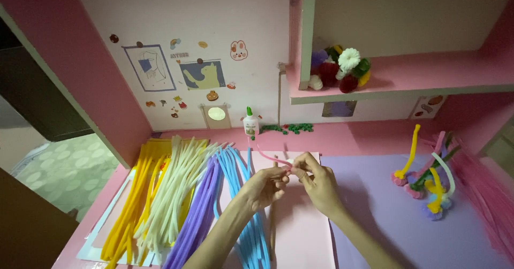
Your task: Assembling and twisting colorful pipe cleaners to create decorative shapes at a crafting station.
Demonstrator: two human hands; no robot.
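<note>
Pink pipe cleaner (270,157) runs up and to the left from between both hands, over the pink paper sheet (300,221) on the desk, its free end pointing towards the glue bottle (250,123). Left hand (266,186) and right hand (319,183) meet fingertip to fingertip, each pinched shut on the near end of the pink pipe cleaner, thumbs pressing against forefingers. What shape the pinched end has cannot be told, since the fingers hide it. To bend or twist it well, I judge the two pinches should sit close together, so that the wire turns only in the short span between them, and the long tail should swing free of the blue pipe cleaners (243,205) lying just left of the wrists. Beyond those lie purple (198,215), cream (171,194) and yellow (131,205) bundles; finished pipe-cleaner flowers (428,188) sit well apart on the right
</note>
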